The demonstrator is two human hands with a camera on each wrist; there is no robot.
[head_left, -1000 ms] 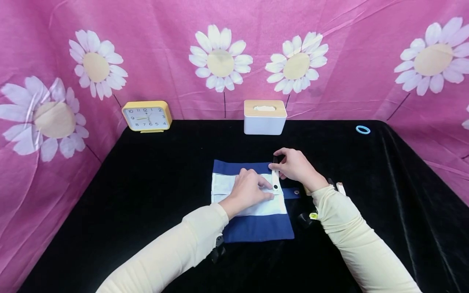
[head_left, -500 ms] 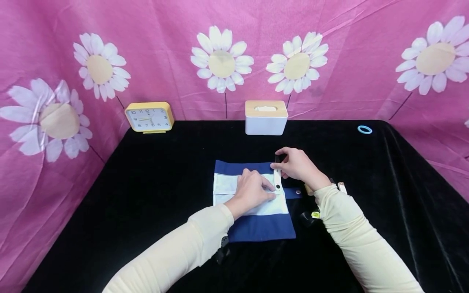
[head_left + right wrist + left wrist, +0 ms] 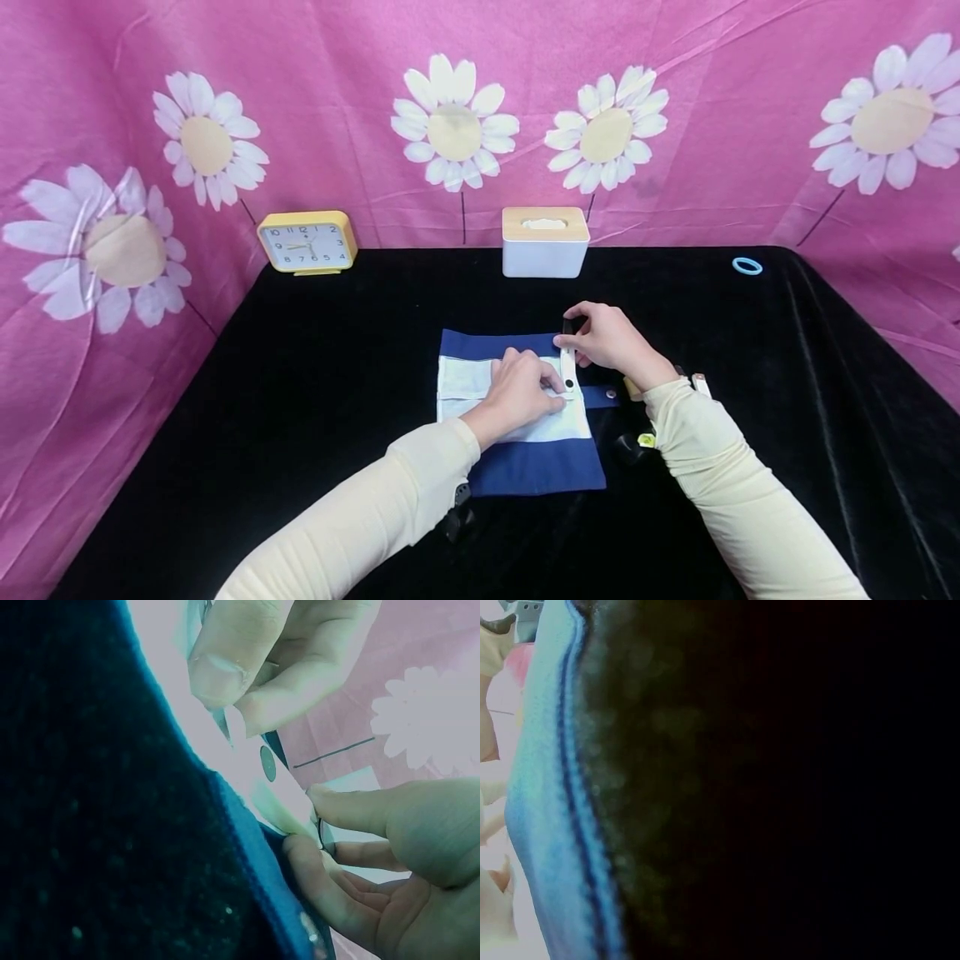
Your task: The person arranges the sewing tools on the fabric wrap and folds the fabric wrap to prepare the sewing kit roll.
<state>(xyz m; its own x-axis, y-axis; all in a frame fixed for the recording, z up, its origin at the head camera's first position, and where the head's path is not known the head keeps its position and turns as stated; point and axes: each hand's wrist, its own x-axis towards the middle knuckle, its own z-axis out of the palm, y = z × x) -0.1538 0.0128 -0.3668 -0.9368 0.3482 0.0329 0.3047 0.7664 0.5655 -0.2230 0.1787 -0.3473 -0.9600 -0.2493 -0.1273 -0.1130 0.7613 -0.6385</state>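
Observation:
A blue-and-white cloth pouch (image 3: 536,467) lies spread out, with a snap tab (image 3: 602,397) out to its right. My left hand (image 3: 520,390) rests over its white middle; in the right wrist view its thumb (image 3: 219,679) and a finger pinch the white pocket cloth. Along the pouch's right edge lies a slim white-handled tool (image 3: 567,367) with a black dot near one end; its kind is not plain. My right hand (image 3: 607,337) holds its dark far end between thumb and fingers. The left wrist view shows only the pouch's blurred stitched edge (image 3: 577,787) and darkness.
Partly hidden by my right forearm are a black object (image 3: 628,448), a yellow piece (image 3: 646,440) and a white-ended item (image 3: 701,384). Farther back stand a yellow clock (image 3: 308,242) and a tissue box (image 3: 545,252). A blue ring (image 3: 747,266) lies at the back right.
The view shifts slightly, and both hands keep nearly the same place on the pouch and the white-handled tool. No grip changes visibly.

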